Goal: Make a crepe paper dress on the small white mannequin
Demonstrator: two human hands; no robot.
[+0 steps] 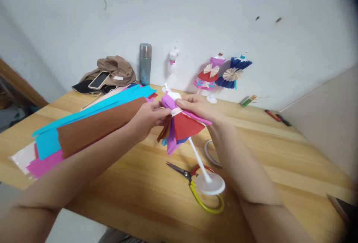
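Note:
A small white dress form (173, 95) on a stand leans towards me, dressed in a paper dress (188, 126) of red, purple, brown and blue pieces. A pale band (176, 111) circles its waist. My left hand (151, 118) pinches the dress at the left side of the waist. From the right, my right hand (192, 105) is closed around the bodice, its thumb at the front and its other fingers hidden behind. The stand's round white base (210, 184) is tilted over scissors (190, 175) with red and yellow handles.
Blue, brown and pink paper sheets (97, 125) lie left. A roll of tape (211, 152) is partly behind my right forearm. Along the wall stand a flask (145, 64), a bare dress form (172, 62) and two dressed forms (211, 72). A phone (100, 80) rests on a cap and cloth.

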